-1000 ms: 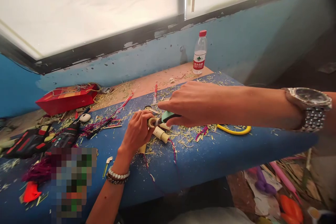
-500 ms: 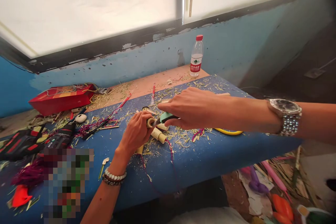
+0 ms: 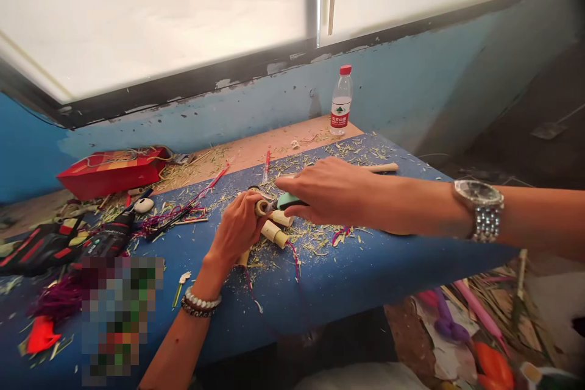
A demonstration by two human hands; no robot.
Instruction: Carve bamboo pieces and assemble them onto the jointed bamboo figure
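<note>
Over the blue-topped table, my left hand (image 3: 236, 225) grips a short, pale tube (image 3: 262, 208) that looks like bamboo, its open end facing right. My right hand (image 3: 331, 190) is closed around a knife (image 3: 289, 200) with a teal and black handle. The knife's short blade meets the tube's open end; how deep it sits I cannot make out. Just below the hands lie more pale tube pieces (image 3: 275, 234), one with a purple cord (image 3: 296, 259) trailing toward the front edge.
Shavings litter the blue table (image 3: 347, 280). A water bottle (image 3: 340, 103) stands at the back, a red bag (image 3: 112, 173) at the back left. A power drill (image 3: 107, 237) and purple yarn (image 3: 57, 295) are on the left. A pale stick (image 3: 381, 167) lies behind my right forearm.
My right hand and wrist have shifted slightly left and down, with the knife still at the tube's end. My left hand stays nearly in place. The view has moved a little.
</note>
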